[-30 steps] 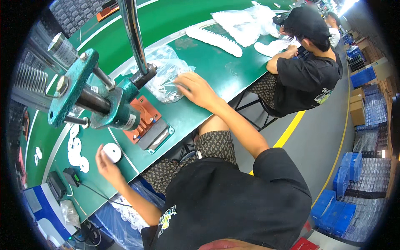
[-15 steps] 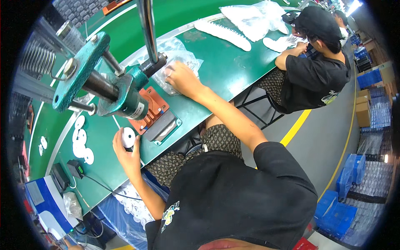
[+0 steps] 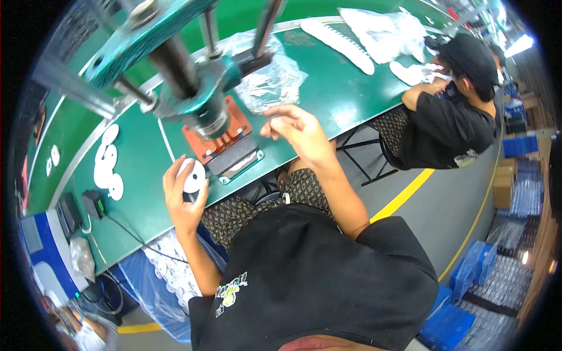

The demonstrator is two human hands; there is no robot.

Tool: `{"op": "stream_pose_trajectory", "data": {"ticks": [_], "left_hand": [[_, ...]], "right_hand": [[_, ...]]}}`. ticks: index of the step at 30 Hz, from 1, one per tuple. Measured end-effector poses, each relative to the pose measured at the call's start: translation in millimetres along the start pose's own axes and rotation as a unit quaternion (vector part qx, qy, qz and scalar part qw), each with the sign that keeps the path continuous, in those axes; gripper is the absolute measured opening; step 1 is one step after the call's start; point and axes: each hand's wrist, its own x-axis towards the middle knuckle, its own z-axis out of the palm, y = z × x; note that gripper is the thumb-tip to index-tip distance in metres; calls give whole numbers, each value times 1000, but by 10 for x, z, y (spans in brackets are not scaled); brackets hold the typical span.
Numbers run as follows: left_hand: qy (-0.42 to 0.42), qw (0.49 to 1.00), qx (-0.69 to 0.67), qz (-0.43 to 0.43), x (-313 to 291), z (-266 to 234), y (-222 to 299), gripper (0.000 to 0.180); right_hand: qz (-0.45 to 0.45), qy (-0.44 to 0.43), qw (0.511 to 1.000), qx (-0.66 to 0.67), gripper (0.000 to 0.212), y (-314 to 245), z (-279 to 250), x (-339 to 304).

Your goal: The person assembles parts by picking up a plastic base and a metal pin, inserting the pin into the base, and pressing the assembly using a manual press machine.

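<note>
My left hand [image 3: 185,202] is closed round the edge of a white round disc [image 3: 195,176] with a small hole in its middle, held over the table edge. My right hand [image 3: 300,133] is in the air beside the press, its fingers bent together; whatever they may pinch is too small to make out. Between the hands stands a green lever press [image 3: 205,105] on an orange base plate [image 3: 239,120]. A fixture with a dark grey block [image 3: 234,157] sits in front of that plate. Just beyond my right hand lies a clear plastic bag [image 3: 269,79] with small pieces in it.
Several white discs [image 3: 105,167] lie on the green table at left, near a small black box [image 3: 92,203] with a cable. Below the edge, a blue-lined container [image 3: 140,281] holds white pieces. At right, a co-worker [image 3: 451,123] sits by a long white strip [image 3: 336,44].
My right hand has come away from the plastic bag, back toward me. The left hand still holds the disc. The whole view has shifted, with the press now higher in the picture.
</note>
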Motion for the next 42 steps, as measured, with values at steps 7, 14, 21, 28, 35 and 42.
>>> {"op": "stream_pose_trajectory", "data": {"ticks": [7, 14, 21, 28, 35, 42], "left_hand": [[-17, 999, 25, 18, -134, 98, 105, 52], [-21, 997, 56, 52, -275, 96, 74, 58], [7, 991, 79, 108, -309, 143, 21, 65], [23, 988, 76, 130, -301, 156, -8, 66], [19, 981, 88, 170, -341, 157, -74, 67], [11, 970, 81, 228, -324, 96, -85, 81]], "right_hand": [[46, -48, 988, -143, 18, 476, 709, -515], [-8, -55, 945, -323, 20, 741, 848, -516], [105, -68, 940, -318, 18, 605, 898, -475], [67, -66, 948, -305, 16, 611, 886, -470], [40, -111, 929, -352, 17, 526, 906, -412], [-26, -152, 888, -433, 17, 459, 956, -393]]}}
